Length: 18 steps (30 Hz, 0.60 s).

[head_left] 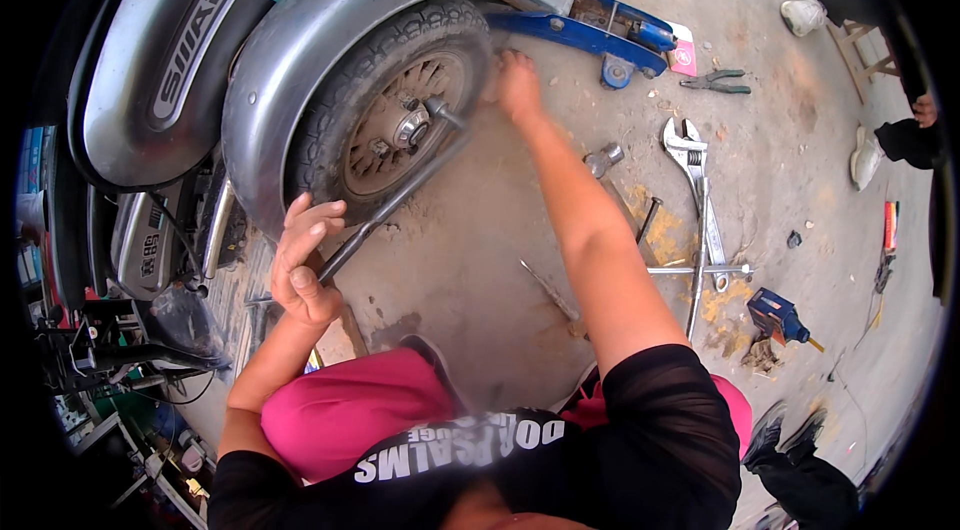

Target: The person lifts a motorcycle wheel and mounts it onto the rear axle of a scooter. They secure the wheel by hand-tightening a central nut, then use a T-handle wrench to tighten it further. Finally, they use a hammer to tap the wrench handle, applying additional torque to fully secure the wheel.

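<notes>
A lug wrench (385, 210) with a bent end reaches from the hub area of a dusty wheel (425, 80) down to my left hand (308, 265). The palm of that hand rests against the handle's lower end, its fingers stretched and not wrapped round it. My right hand (517, 85) is at the right side of the tyre, with the fingers smeared and partly hidden, so whether it grips the tyre cannot be made out. Over the wheel curves a grey metal fender (270, 80). A blue floor jack (590, 30) stands just beyond my right hand.
On the floor to my right lie a hammer (603, 160), an adjustable wrench (690, 155), a cross-shaped wrench (699, 270), pliers (718, 82) and a blue power tool (777, 315). Other people's shoes (803, 16) show at the right. A silver vehicle body (150, 120) fills the left.
</notes>
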### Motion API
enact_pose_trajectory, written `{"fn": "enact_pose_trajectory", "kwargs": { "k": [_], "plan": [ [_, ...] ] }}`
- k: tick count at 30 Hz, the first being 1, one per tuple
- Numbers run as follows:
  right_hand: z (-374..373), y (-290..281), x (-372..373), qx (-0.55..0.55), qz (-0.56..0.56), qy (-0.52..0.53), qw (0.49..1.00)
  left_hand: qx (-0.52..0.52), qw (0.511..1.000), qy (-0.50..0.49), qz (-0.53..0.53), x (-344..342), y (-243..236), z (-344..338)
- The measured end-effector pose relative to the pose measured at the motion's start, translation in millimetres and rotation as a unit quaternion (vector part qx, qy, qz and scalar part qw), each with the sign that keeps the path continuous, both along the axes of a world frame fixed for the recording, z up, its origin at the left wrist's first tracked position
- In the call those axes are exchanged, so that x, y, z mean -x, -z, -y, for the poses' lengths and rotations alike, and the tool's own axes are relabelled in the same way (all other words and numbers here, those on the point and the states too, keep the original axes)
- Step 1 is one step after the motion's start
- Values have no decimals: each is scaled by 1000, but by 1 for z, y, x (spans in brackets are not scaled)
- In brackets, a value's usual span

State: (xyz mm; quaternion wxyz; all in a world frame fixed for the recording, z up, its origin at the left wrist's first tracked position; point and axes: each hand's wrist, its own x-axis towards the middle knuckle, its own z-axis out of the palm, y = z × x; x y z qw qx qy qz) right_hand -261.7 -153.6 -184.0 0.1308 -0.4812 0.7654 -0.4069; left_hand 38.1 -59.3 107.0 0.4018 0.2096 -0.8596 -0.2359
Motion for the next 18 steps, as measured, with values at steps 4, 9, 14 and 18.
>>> {"fn": "enact_pose_trajectory", "kwargs": {
  "k": [4, 9, 14, 18],
  "plan": [
    [3, 5, -5, 6, -14, 37, 999, 49, 999, -22, -7, -1, 2, 3],
    [0, 8, -11, 11, 5, 48, 999, 113, 993, -29, -14, 8, 0, 14],
    [0, 5, -15, 36, 13, 52, 998, 125, 992, -26, -12, 13, -5, 17],
    [1, 9, -15, 41, 19, 56, 997, -5, 998, 28, 53, 13, -18, 12]
  ]
}}
